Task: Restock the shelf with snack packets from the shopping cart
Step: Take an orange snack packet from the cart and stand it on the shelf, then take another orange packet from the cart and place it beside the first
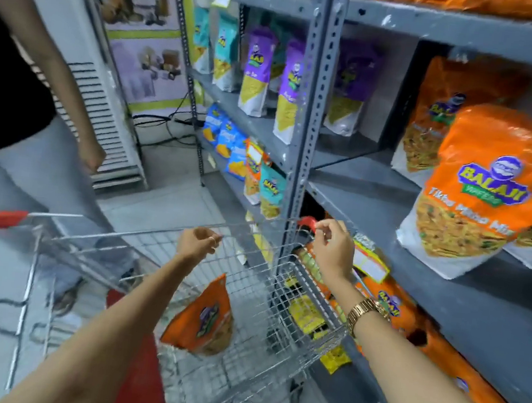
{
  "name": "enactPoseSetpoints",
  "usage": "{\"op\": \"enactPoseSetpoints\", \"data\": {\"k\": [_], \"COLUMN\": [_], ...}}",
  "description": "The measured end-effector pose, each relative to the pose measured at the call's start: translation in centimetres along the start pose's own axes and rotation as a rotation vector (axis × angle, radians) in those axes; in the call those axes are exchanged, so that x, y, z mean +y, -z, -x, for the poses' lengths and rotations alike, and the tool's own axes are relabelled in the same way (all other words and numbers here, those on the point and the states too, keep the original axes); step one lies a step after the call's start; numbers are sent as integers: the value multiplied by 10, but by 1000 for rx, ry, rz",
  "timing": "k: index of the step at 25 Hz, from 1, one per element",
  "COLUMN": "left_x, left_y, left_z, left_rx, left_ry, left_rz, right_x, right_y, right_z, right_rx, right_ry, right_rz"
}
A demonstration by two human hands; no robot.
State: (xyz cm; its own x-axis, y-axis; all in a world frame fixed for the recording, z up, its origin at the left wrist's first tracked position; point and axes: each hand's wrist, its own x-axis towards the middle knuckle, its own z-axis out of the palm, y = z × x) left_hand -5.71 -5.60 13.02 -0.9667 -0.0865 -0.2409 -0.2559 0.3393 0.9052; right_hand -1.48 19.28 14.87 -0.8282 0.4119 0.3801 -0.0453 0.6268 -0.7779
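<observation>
The wire shopping cart (279,302) with red corners stands against the grey shelf unit (375,194). One orange snack packet (203,320) lies inside the cart. My left hand (198,243) is closed on the cart's far rim wire. My right hand (332,248), with a gold watch on its wrist, is curled over the rim beside the red corner (308,222). Neither hand holds a packet. On the shelf to the right, a large orange packet (478,192) stands upright with more orange packets behind it. More orange packets (409,330) lie on the lower shelf.
Purple, teal and blue packets (256,71) fill the shelves further left. Another person in a black top stands at the left, their hand (92,155) hanging near the cart. A white cooler (102,116) and floor cables (167,124) lie beyond.
</observation>
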Motion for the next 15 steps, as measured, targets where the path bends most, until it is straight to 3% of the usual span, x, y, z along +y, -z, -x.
{"op": "enactPoseSetpoints", "data": {"k": [3, 6, 9, 12, 15], "left_x": [-39, -84, -117, -145, -166], "left_y": [29, 44, 47, 40, 40], "left_z": [7, 6, 18, 21, 8], "left_rx": [-6, -215, -298, -450, -455], "left_ry": [133, 311, 490, 456, 416], "left_rz": [-112, -307, -392, -573, -568], "right_x": [1, 7, 22, 36, 49], "right_y": [-43, -83, -125, -161, -187], "right_z": [17, 32, 47, 63, 70], "right_rx": [-177, -422, -667, -927, -1080], "right_ry": [-15, -52, -96, -169, -221], "right_rz": [-1, 40, 147, 251, 331]}}
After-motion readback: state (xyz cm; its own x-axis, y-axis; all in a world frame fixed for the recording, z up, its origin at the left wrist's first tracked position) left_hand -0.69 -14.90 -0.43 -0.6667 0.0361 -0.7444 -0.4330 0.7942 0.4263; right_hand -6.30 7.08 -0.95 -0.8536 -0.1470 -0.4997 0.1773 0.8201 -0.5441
